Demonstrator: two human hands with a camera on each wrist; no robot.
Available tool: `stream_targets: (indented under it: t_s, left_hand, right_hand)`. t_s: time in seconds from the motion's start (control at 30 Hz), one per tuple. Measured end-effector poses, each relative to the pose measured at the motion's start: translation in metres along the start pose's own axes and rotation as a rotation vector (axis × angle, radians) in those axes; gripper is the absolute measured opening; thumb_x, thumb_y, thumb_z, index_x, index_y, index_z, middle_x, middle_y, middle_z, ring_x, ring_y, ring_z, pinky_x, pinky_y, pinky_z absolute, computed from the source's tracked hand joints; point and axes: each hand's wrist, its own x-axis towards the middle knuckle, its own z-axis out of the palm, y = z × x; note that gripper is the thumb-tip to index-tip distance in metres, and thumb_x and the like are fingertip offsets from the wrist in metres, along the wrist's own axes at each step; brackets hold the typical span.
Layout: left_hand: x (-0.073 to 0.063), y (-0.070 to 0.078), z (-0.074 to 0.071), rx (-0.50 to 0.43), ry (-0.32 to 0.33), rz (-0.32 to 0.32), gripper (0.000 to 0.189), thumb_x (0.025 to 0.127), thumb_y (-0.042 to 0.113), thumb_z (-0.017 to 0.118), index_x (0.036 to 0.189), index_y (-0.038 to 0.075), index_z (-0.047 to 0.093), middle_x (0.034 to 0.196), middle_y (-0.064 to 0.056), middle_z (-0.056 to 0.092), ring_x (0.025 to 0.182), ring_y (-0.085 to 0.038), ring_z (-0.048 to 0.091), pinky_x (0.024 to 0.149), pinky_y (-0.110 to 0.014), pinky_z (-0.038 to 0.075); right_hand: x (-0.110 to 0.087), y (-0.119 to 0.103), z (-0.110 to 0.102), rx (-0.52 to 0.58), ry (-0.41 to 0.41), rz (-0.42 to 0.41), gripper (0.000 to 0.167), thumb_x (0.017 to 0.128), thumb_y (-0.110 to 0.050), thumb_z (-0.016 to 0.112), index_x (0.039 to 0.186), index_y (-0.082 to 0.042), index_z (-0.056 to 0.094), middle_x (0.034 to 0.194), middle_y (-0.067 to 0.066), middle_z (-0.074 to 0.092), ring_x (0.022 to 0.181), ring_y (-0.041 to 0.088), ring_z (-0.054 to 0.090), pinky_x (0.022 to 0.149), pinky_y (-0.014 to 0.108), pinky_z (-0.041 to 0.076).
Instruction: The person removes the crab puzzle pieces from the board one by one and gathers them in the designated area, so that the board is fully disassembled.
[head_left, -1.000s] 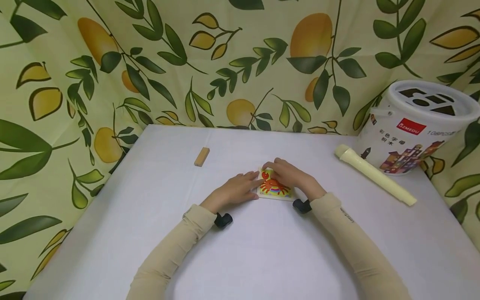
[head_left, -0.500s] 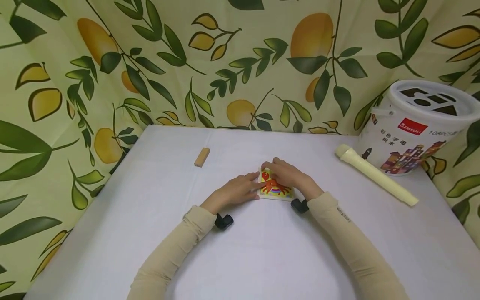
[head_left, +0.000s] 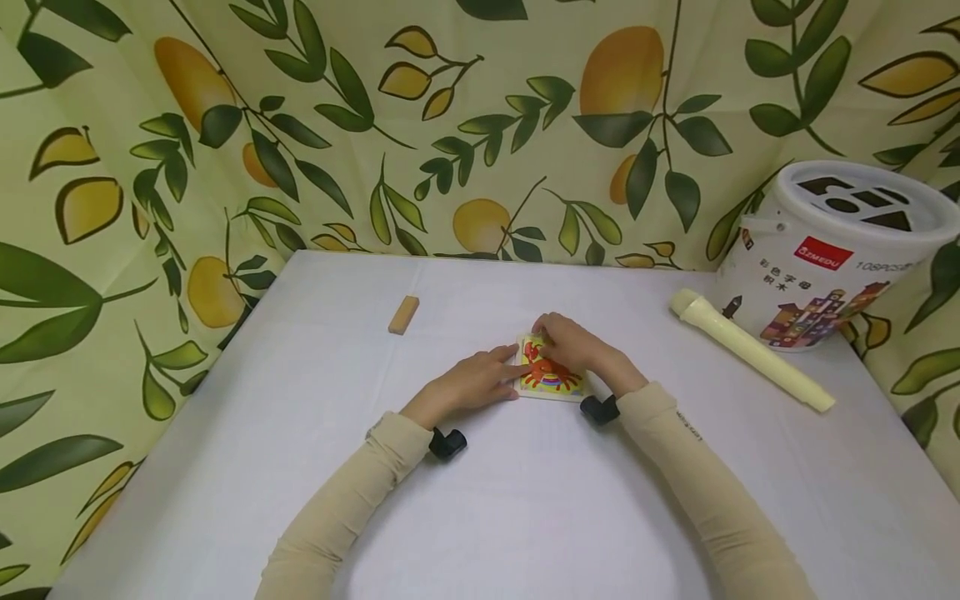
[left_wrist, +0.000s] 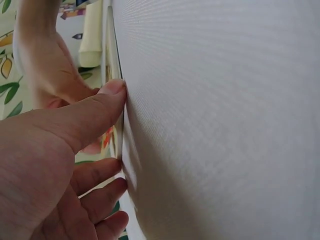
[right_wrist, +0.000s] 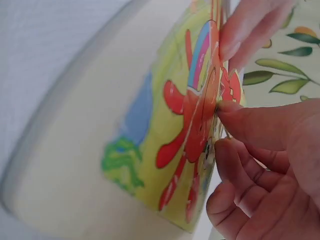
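The bare right hand (head_left: 576, 346) makes the grip, its back uppermost, its thumb (right_wrist: 262, 125) and forefinger (right_wrist: 230, 160) brought together in a pinch. Beside that pinch, the other visible fingers bend in toward the palm. The right forearm, in a beige fabric sleeve (head_left: 712, 492), slants away from the grip, rightward and toward the body. Just left of the grip lies the bare left hand (head_left: 474, 379), palm down, fingers spread and mostly straight, its forefinger reaching toward the pinch, its thumb (left_wrist: 95, 110) nearer the body. The left forearm, in a matching beige sleeve (head_left: 341, 500), slants away leftward and toward the body.
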Motion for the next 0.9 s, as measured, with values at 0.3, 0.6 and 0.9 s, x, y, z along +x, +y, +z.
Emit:
stream_targets:
  t_s: [0.3, 0.6, 0.9]
  left_hand:
    - [-0.001, 0.002, 0.0, -0.021, -0.005, 0.019, 0.05, 0.093, 0.035, 0.052, 0.139, 0.023, 0.041, 0.15, -0.014, 0.027, 0.136, -0.029, 0.032, 0.104, -0.046, 0.036]
    - [-0.001, -0.001, 0.001, -0.026, -0.01, 0.001, 0.051, 0.092, 0.037, 0.053, 0.14, 0.025, 0.039, 0.152, -0.01, 0.023, 0.139, -0.025, 0.026, 0.107, -0.044, 0.032]
    - [-0.001, -0.001, 0.002, -0.052, 0.016, 0.015, 0.05, 0.091, 0.034, 0.055, 0.139, 0.025, 0.041, 0.152, -0.011, 0.024, 0.138, -0.025, 0.028, 0.107, -0.044, 0.033]
  right_hand:
    - [-0.003, 0.012, -0.011, 0.217, 0.081, 0.032, 0.013, 0.089, -0.013, 0.059, 0.099, -0.006, 0.064, 0.094, 0.01, 0.063, 0.084, 0.022, 0.052, 0.073, 0.028, 0.049]
    - [-0.036, 0.052, -0.046, 0.319, 0.147, 0.234, 0.023, 0.09, -0.017, 0.058, 0.107, -0.002, 0.064, 0.105, 0.015, 0.063, 0.083, 0.022, 0.053, 0.073, 0.027, 0.048]
    - [-0.054, 0.083, -0.043, 0.345, 0.136, 0.375, 0.025, 0.089, -0.017, 0.061, 0.108, -0.001, 0.065, 0.102, 0.013, 0.062, 0.084, 0.02, 0.049, 0.068, 0.022, 0.044]
